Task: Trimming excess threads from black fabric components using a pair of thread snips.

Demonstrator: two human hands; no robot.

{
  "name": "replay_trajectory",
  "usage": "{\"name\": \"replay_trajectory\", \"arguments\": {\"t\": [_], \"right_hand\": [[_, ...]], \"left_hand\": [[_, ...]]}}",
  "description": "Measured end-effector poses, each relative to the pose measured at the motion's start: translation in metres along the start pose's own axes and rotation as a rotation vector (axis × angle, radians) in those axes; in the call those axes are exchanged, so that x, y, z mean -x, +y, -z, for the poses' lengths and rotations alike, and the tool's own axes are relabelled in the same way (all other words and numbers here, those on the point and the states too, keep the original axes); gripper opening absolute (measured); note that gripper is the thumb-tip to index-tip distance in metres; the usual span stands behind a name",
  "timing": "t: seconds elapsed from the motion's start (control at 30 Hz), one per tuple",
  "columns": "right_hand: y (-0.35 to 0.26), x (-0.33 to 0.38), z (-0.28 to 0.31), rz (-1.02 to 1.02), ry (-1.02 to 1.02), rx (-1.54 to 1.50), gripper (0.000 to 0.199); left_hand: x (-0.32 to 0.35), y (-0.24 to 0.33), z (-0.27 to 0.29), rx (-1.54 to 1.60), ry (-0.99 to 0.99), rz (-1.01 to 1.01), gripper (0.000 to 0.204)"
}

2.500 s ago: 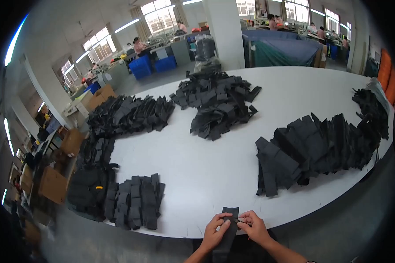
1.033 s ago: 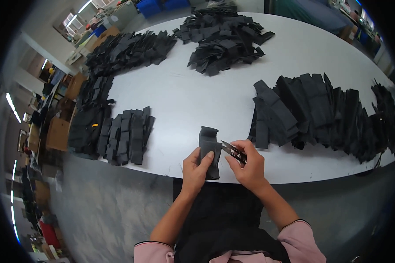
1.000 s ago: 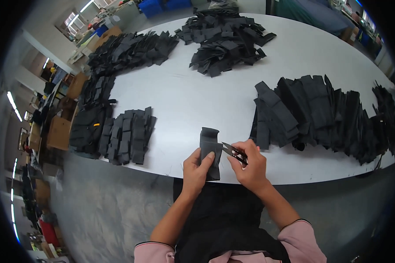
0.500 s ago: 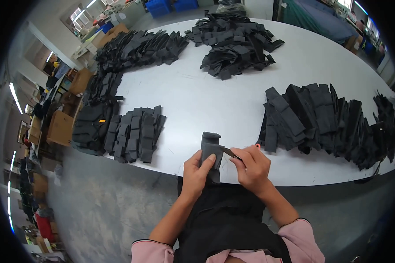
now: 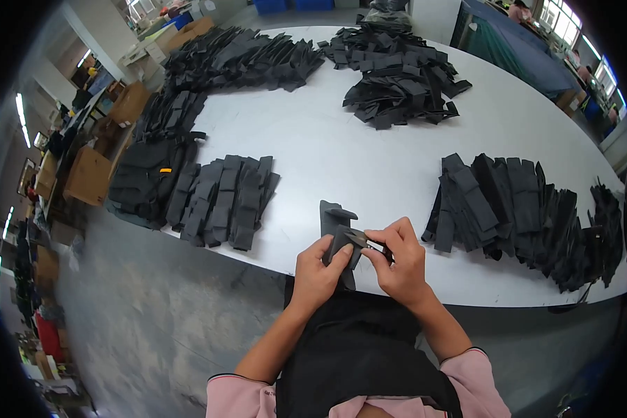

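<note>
My left hand (image 5: 318, 276) is closed on a dark grey folded fabric strip (image 5: 333, 217) just inside the table's near edge, its thumb lying on top. Small thread snips (image 5: 375, 246) are pinched between the thumb and fingers of my right hand (image 5: 403, 263). Their pointed blades reach left to the strip's edge beside my left thumb, and from here I cannot tell whether they touch it. Part of the strip is hidden under my left fingers.
On the white table (image 5: 292, 125), stacked dark strips (image 5: 230, 198) lie left and a larger row (image 5: 515, 202) right. Heaps of strips (image 5: 404, 80) cover parts of the far side. A black backpack (image 5: 150, 177) stands at the left edge.
The snips' blades have come further over the strip, near my left thumb. The strip's upper folds have spread apart more. The whole view has turned slightly.
</note>
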State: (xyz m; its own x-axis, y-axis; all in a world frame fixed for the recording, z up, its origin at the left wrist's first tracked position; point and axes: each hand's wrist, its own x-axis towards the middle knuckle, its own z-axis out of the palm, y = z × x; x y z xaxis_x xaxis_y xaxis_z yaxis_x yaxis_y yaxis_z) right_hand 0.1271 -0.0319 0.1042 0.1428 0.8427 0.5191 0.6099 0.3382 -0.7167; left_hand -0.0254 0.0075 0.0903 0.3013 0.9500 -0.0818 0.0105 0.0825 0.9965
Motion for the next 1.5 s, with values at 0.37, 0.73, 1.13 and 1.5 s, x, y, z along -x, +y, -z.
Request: {"name": "replay_trajectory", "arguments": {"t": [0.37, 0.73, 1.13, 1.5], "right_hand": [[-0.005, -0.001, -0.015, 0.072, 0.155, 0.035, 0.017], [-0.002, 0.007, -0.007, 0.075, 0.024, 0.196, 0.019], [-0.016, 0.013, -0.025, -0.147, -0.161, -0.053, 0.038], [0.030, 0.004, -0.070, -0.922, -0.252, -0.866, 0.015]], "left_hand": [[-0.001, -0.006, 0.015, -0.057, -0.014, 0.031, 0.018], [-0.004, -0.001, 0.023, 0.310, -0.093, 0.260, 0.017], [-0.006, -0.028, 0.035, 0.234, -0.022, 0.366, 0.031], [-0.002, -0.028, 0.041, 0.323, -0.067, 0.482, 0.033]]}}
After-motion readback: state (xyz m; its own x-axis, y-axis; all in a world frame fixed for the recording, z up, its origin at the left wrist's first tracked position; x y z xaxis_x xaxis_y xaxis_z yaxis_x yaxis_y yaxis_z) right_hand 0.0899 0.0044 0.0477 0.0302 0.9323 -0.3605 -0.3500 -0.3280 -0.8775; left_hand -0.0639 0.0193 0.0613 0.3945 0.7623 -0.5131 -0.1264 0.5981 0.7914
